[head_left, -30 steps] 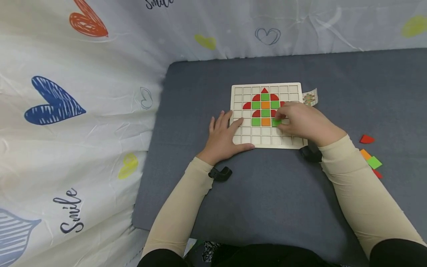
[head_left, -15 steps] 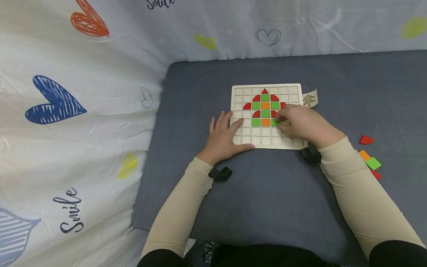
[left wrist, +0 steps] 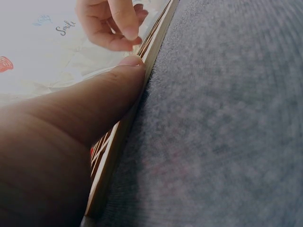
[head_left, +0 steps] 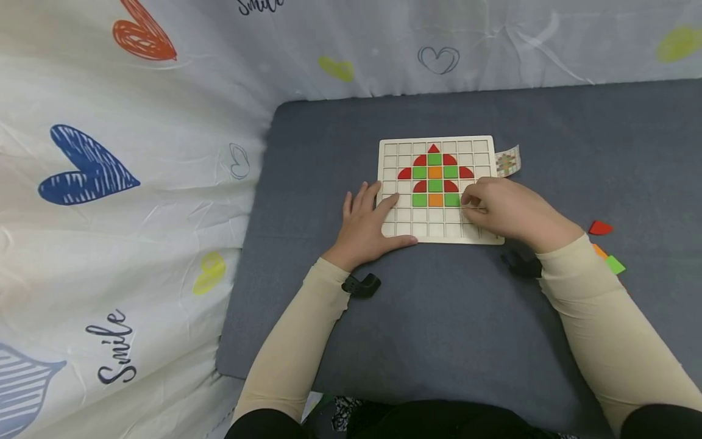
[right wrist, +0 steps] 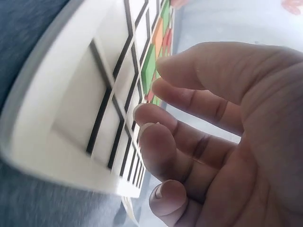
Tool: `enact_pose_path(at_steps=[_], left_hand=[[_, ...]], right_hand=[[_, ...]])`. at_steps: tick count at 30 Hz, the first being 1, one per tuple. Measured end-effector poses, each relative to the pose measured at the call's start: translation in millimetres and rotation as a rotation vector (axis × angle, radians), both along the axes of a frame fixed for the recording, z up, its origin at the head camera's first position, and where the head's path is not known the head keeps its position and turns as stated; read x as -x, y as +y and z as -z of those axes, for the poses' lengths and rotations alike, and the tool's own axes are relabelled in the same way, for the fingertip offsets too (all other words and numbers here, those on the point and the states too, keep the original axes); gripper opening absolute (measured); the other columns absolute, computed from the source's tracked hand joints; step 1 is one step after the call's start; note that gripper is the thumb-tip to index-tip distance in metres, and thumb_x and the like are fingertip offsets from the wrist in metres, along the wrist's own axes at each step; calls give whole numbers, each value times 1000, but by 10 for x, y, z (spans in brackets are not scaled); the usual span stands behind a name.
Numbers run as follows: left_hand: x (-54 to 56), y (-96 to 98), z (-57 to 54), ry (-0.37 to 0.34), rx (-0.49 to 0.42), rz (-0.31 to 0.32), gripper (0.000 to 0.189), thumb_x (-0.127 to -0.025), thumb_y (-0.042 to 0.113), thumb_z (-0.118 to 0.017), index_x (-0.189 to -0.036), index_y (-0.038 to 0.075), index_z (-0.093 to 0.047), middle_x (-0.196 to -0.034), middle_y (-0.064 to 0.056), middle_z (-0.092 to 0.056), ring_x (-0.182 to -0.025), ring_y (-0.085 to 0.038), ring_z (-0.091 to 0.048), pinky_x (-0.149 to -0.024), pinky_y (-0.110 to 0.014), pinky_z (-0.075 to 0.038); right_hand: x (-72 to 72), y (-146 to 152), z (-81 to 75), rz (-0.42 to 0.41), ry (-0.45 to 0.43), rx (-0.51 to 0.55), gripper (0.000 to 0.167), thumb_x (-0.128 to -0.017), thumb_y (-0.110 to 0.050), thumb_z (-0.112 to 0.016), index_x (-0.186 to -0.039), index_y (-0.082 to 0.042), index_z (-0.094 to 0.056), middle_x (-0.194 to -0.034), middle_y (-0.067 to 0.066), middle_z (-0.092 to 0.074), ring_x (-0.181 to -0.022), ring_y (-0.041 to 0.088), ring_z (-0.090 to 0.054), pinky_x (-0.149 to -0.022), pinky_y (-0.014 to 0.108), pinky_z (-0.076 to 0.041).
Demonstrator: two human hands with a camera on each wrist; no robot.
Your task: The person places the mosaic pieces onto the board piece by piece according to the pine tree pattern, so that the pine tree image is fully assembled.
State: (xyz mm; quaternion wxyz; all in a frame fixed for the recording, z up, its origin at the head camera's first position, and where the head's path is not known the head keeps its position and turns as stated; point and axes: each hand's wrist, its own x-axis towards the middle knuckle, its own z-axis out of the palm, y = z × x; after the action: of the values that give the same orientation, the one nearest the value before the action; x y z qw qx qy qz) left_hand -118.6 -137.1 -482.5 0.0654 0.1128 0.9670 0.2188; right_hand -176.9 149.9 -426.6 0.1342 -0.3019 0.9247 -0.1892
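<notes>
A pale grid board [head_left: 404, 229] lies on the grey table, with red, green and orange tiles set in a tree-like pattern. My left hand [head_left: 362, 230] rests spread on the board's left and near edges; its thumb [left wrist: 120, 80] lies on the near rim. Beside the green square tile [head_left: 452, 200] at the pattern's lower right is my right hand [head_left: 512, 210]. In the right wrist view, its fingers are loosely bent and hold nothing. The thumb is close to that green tile [right wrist: 149, 71]; whether they touch I cannot tell.
A small printed pattern card [head_left: 507, 161] sticks out at the board's right edge. Loose tiles lie to the right: a red one [head_left: 600, 227], an orange one [head_left: 600, 250] and a green one [head_left: 615, 264], partly behind my right sleeve [head_left: 598, 305].
My right hand has let go of the green square tile, which lies in its cell, and has moved slightly right, uncovering the red tile above. The left hand has stayed still.
</notes>
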Motion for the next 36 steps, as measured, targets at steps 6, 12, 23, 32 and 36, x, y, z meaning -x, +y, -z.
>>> enact_pose_path(at_steps=[6, 12, 23, 32, 36], left_hand=[[3, 0, 11, 8, 1, -2, 101, -81, 75, -76, -162, 24, -43, -173, -10, -20, -163, -32, -5, -129, -57, 5], [-6, 2, -7, 2, -6, -5, 100, -81, 73, -77, -162, 23, -44, -173, -10, -20, -163, -33, -6, -129, -57, 5], [-1, 16, -12, 6, -8, -3, 100, -81, 72, -78, -161, 23, -45, -172, -10, -21, -163, -32, -6, -129, -56, 5], [1, 14, -16, 4, 0, -5, 100, -81, 72, -78, -161, 22, -45, -172, -11, -22, -162, -34, -6, -129, -58, 4], [-4, 15, -14, 4, -2, -3, 100, -81, 72, -78, -161, 22, -45, -172, -11, -21, -163, -34, -6, -129, -57, 4]], right_hand=[[-63, 136, -42, 31, 3, -22, 19, -92, -8, -63, -106, -2, -74, -96, 10, -70, -79, 23, -61, -73, 44, -52], [-129, 302, -65, 77, 17, -27, 19, -92, -9, -63, -107, -3, -74, -96, 9, -70, -80, 22, -58, -71, 41, -49], [-254, 670, -71, 152, 52, -4, 18, -93, -7, -65, -107, -2, -74, -92, 8, -70, -81, 23, -61, -72, 45, -49], [-222, 952, -118, 204, -27, -75, 24, -95, -10, -68, -115, 3, -72, -100, 15, -72, -84, 27, -63, -73, 47, -49], [-197, 1101, -144, 243, -73, -94, 27, -95, -12, -71, -117, 5, -70, -101, 18, -70, -77, 25, -59, -68, 42, -47]])
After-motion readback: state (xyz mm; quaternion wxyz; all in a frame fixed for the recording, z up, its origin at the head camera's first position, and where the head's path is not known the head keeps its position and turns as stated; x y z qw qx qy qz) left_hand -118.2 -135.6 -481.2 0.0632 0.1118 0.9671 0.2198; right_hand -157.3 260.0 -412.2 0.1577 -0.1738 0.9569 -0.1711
